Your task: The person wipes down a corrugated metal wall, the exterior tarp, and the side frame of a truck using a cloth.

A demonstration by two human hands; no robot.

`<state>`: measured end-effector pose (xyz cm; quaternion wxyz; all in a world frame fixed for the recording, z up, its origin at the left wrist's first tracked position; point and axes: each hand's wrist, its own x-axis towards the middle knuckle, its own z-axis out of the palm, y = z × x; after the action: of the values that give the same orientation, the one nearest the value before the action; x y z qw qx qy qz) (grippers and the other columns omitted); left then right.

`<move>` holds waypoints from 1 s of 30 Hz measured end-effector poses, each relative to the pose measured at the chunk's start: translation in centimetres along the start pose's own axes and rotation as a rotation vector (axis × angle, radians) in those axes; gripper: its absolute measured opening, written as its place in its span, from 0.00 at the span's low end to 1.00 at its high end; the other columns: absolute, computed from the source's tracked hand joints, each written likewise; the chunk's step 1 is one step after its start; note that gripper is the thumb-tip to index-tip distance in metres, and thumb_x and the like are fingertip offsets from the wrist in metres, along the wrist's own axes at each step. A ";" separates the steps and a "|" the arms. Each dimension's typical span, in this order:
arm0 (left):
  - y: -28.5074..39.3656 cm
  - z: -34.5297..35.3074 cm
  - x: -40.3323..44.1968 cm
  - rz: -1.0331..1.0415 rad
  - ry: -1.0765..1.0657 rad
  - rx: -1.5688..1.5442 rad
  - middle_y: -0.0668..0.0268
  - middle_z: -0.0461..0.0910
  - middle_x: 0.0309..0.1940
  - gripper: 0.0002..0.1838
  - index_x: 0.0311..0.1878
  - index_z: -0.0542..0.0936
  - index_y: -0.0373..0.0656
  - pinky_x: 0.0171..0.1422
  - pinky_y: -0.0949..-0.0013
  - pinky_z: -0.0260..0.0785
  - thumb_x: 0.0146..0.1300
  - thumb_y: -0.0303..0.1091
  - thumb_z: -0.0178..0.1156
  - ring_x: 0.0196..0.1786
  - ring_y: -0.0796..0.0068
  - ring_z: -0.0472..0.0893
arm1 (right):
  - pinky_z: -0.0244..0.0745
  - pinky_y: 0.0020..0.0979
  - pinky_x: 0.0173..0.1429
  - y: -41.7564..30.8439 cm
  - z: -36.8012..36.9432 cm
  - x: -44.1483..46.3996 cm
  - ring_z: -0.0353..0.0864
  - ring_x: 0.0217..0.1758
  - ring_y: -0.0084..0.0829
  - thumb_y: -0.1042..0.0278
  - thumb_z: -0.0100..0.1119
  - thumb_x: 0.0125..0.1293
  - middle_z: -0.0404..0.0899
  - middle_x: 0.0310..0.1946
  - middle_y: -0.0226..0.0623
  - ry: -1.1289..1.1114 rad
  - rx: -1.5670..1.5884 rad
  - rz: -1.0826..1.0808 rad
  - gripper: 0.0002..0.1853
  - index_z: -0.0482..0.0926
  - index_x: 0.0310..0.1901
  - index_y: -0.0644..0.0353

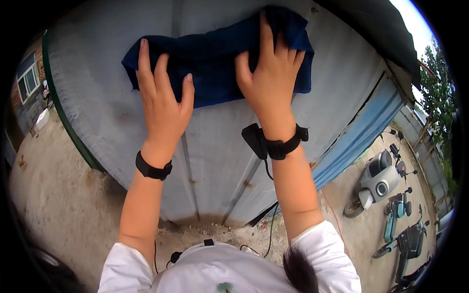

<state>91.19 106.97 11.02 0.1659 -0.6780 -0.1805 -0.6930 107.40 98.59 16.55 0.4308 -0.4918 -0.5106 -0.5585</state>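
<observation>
A dark blue cloth is stretched sideways and held up against a grey metal wall panel. My left hand has its fingers spread over the cloth's left part, holding it to the panel. On the right part, my right hand presses the cloth with its thumb apart and its index finger stretched upward. Some of its other fingertips are hidden in the folds. A black band circles my left wrist, and a black strap with a small device is on my right wrist.
A dark green edge strip borders the panel at left. Blue sheeting adjoins it at right. A grey scooter and a teal scooter are parked at the right. Thin black cables hang near my body above bare ground.
</observation>
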 end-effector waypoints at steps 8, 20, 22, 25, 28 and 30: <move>3.9 4.5 -3.0 0.051 -0.086 0.011 0.46 0.52 0.75 0.30 0.67 0.62 0.31 0.75 0.41 0.47 0.64 0.31 0.56 0.72 0.41 0.58 | 0.57 0.54 0.70 1.8 -1.1 -8.5 0.63 0.65 0.64 0.66 0.58 0.59 0.66 0.61 0.65 -0.071 0.052 0.014 0.34 0.66 0.69 0.61; 8.5 7.6 -10.6 0.132 -0.149 -0.116 0.55 0.56 0.75 0.30 0.63 0.69 0.37 0.71 0.35 0.50 0.55 0.32 0.60 0.55 0.52 0.69 | 0.50 0.54 0.72 7.2 -5.0 -15.2 0.62 0.67 0.59 0.65 0.57 0.56 0.70 0.58 0.58 -0.153 0.001 0.120 0.35 0.68 0.68 0.63; 9.7 8.6 -5.9 0.203 -0.130 -0.107 0.55 0.57 0.75 0.29 0.64 0.68 0.37 0.73 0.40 0.47 0.58 0.32 0.59 0.59 0.53 0.68 | 0.51 0.52 0.75 9.1 -5.3 -9.4 0.62 0.67 0.62 0.69 0.55 0.58 0.65 0.64 0.62 -0.031 -0.088 0.052 0.33 0.65 0.68 0.65; 13.0 8.8 -0.8 0.157 -0.078 -0.033 0.47 0.45 0.77 0.35 0.71 0.61 0.33 0.75 0.38 0.46 0.60 0.32 0.59 0.71 0.33 0.57 | 0.52 0.51 0.74 15.3 -4.6 -3.6 0.62 0.67 0.59 0.68 0.51 0.60 0.65 0.65 0.58 0.101 -0.112 -0.148 0.32 0.65 0.68 0.65; 14.6 10.2 -0.7 0.095 -0.029 -0.020 0.48 0.47 0.77 0.35 0.70 0.62 0.33 0.75 0.38 0.46 0.61 0.34 0.58 0.69 0.34 0.59 | 0.51 0.51 0.75 15.8 -4.6 -4.2 0.62 0.68 0.59 0.68 0.51 0.60 0.66 0.64 0.58 0.128 -0.150 -0.170 0.32 0.65 0.68 0.65; 15.2 9.9 -3.3 0.091 -0.142 0.049 0.49 0.49 0.77 0.34 0.70 0.62 0.33 0.75 0.39 0.47 0.61 0.34 0.58 0.68 0.36 0.60 | 0.48 0.51 0.76 13.9 -5.6 -7.2 0.59 0.70 0.59 0.68 0.51 0.60 0.64 0.65 0.58 0.048 -0.203 -0.097 0.32 0.64 0.69 0.64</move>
<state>107.22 98.27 8.24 0.2004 -0.7288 -0.1777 -0.6301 121.50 91.43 11.49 0.3634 -0.4938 -0.4642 -0.6392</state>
